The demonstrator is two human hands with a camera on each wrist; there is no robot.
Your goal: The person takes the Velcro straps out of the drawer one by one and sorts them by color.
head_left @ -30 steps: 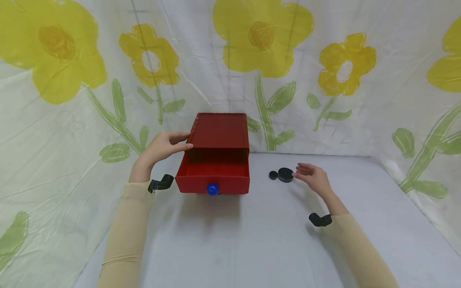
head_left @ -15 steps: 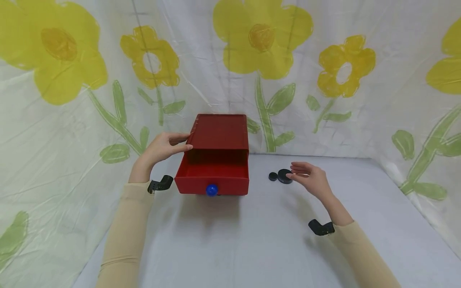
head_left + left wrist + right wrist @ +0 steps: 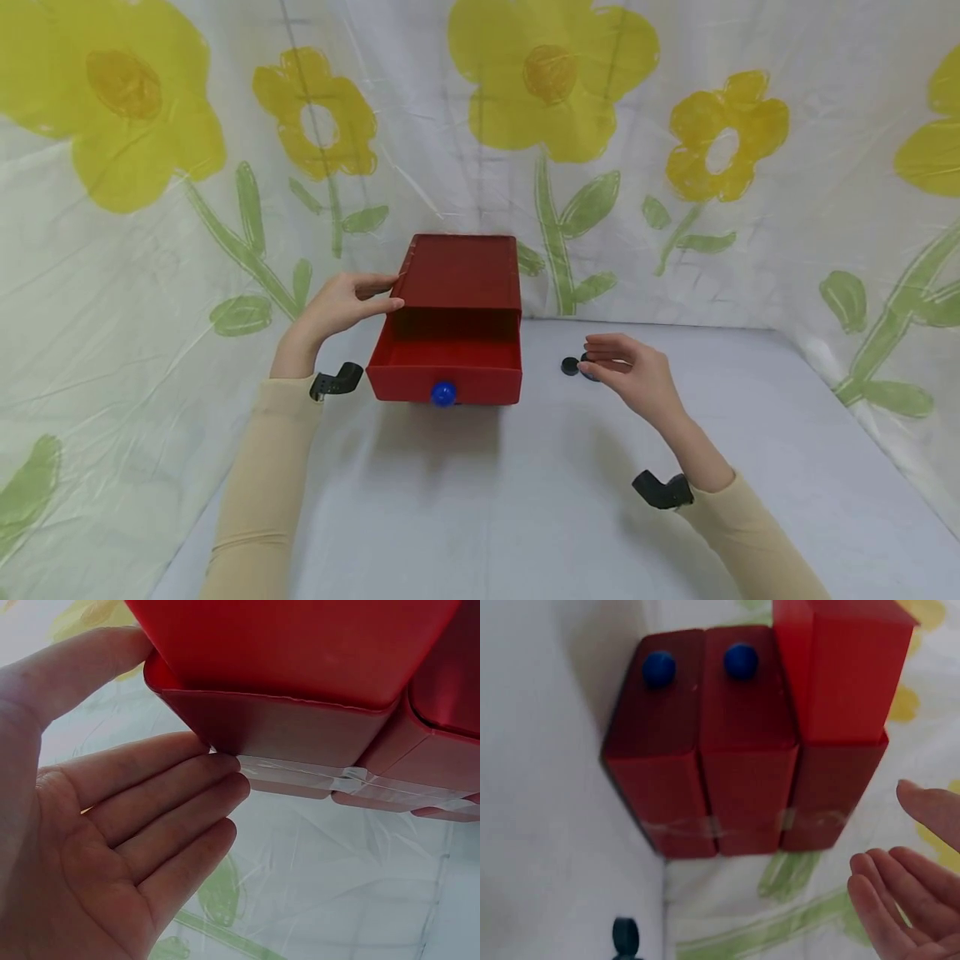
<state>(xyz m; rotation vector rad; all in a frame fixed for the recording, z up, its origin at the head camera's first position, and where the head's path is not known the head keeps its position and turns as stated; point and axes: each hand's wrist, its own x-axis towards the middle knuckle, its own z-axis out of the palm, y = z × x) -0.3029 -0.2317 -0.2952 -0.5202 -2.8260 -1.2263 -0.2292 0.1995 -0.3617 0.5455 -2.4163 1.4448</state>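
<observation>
My left hand (image 3: pixel 337 304) rests at the left side of a red drawer cabinet (image 3: pixel 461 271), thumb at its front upper edge. In the left wrist view its fingers are straight, with fingertips (image 3: pixel 229 761) right at the cabinet wall. The top drawer (image 3: pixel 442 382) is pulled out and has a blue knob (image 3: pixel 443 394); its visible inside is bare. My right hand (image 3: pixel 630 379) hovers with loosely bent fingers over two black discs, holding nothing. The small disc (image 3: pixel 570 367) shows fully; the larger disc (image 3: pixel 588 375) is mostly hidden behind the fingers.
Under the open drawer, two closed drawers with blue knobs (image 3: pixel 658 669) show in the right wrist view. Clear tape (image 3: pixel 784 819) runs across the cabinet's side. A white cloth (image 3: pixel 480 500) covers the table, and a flowered curtain (image 3: pixel 420 125) hangs behind.
My right hand has moved left and now covers most of the larger disc. The left hand, the cabinet and the discs have stayed in place.
</observation>
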